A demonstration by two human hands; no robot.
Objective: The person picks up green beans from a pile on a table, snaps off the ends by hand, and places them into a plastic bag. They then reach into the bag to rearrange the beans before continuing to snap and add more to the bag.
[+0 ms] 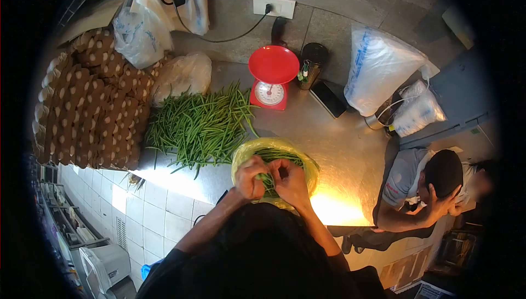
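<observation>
Both my hands work close together over a yellow plastic bag [310,163] that stands open at the counter's near edge, with green beans [279,154] inside. My left hand [251,178] is curled closed around some green beans at the bag's left side. The fingers of my right hand [289,181] are pinched together just beside it; what they hold is too small to make out. A big loose pile of green beans [203,126] lies on the metal counter to the left of the bag, beyond my left hand.
Stacked egg trays [98,101] fill the counter's left end. A red kitchen scale [269,93] stands behind the bag, near a dark phone-like device [328,99] and a black mesh cup [313,63]. Plastic bags [378,69] hang at right. Another person [416,189] sits at the right.
</observation>
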